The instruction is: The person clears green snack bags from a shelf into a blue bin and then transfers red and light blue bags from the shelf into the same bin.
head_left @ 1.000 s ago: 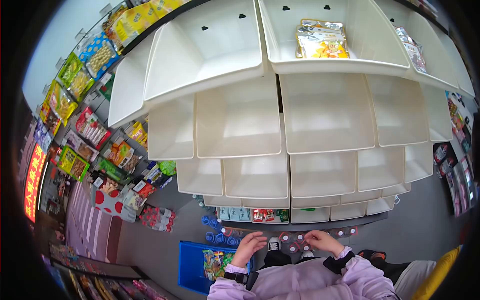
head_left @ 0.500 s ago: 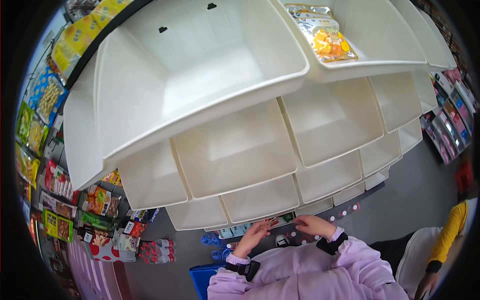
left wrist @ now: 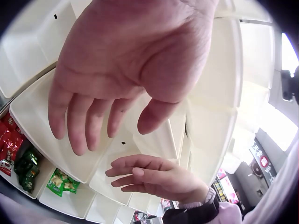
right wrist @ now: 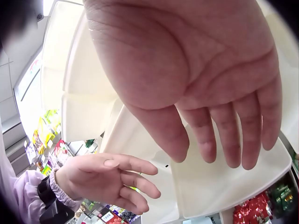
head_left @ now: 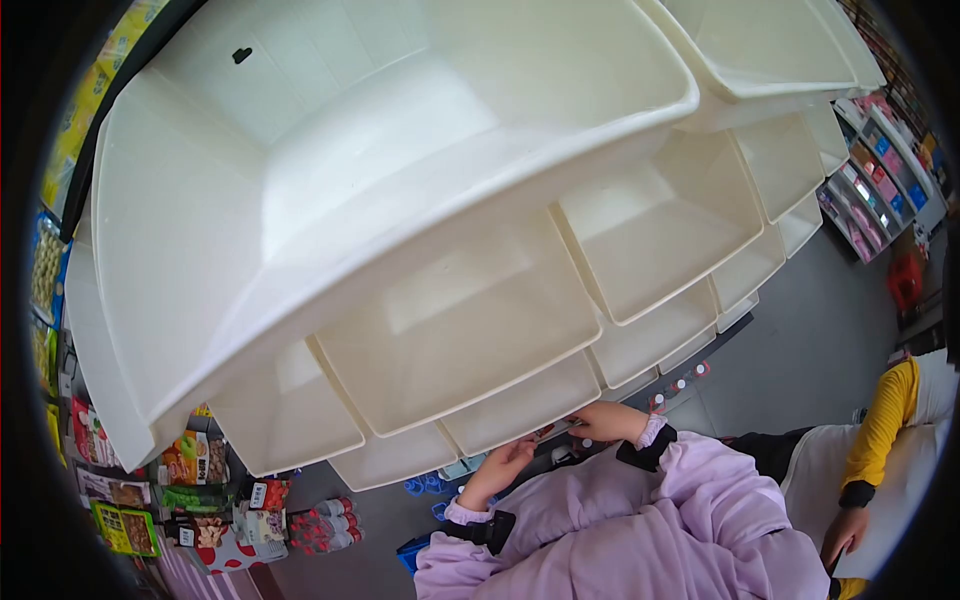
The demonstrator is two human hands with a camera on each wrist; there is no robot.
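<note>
Both hands hold nothing. In the head view my left hand (head_left: 502, 468) and my right hand (head_left: 608, 421) are low, in front of the lower white bins (head_left: 525, 400). The left wrist view has my left hand (left wrist: 131, 60) large, palm showing and fingers extended over a pale bin (left wrist: 65, 149); the right hand (left wrist: 159, 179) appears beyond it with loosely straight fingers. From the right wrist, my right hand (right wrist: 201, 60) shows its palm and extended fingers, and the left hand (right wrist: 110, 179) is spread below.
A large upper bin (head_left: 400, 150) juts out above the hands. Red packets (left wrist: 9, 142), dark green packets (left wrist: 28, 170) and a green snack bag (left wrist: 62, 182) lie in low bins. Bottles (head_left: 325, 525) stand on the floor at left. Another person's yellow sleeve (head_left: 880, 430) is at right.
The head view has tilted and come closer to the bins. The silver snack bags in the top bin have left the view, and the blue crate mostly has. Both hands stay empty.
</note>
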